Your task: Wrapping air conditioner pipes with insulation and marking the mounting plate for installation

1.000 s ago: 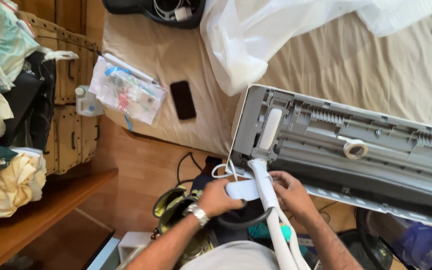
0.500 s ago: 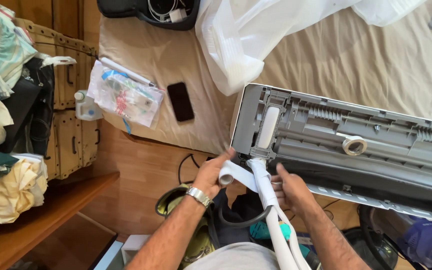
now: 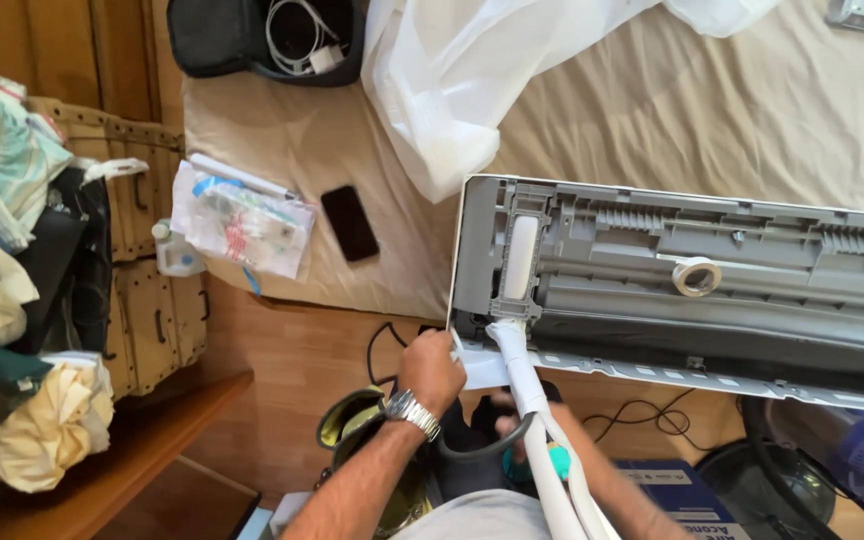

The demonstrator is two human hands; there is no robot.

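While left hand (image 3: 434, 368) wraps one pipe (image 3: 514, 362) (white) — one tape roll (image 3: 696, 276)

your left hand (image 3: 430, 368) wears a silver wristwatch (image 3: 413, 412) | it grips white tape (image 3: 480, 372) on a white wrapped pipe bundle (image 3: 520, 372) | your unit (image 3: 712, 330) is grey inside with a white edge | tape roll (image 3: 697, 276) is off-white | phone (image 3: 350, 223) is black | bedsheet (image 3: 652, 130) is beige | plastic bag (image 3: 452, 80) is translucent white | floor (image 3: 292, 370) is brown wood
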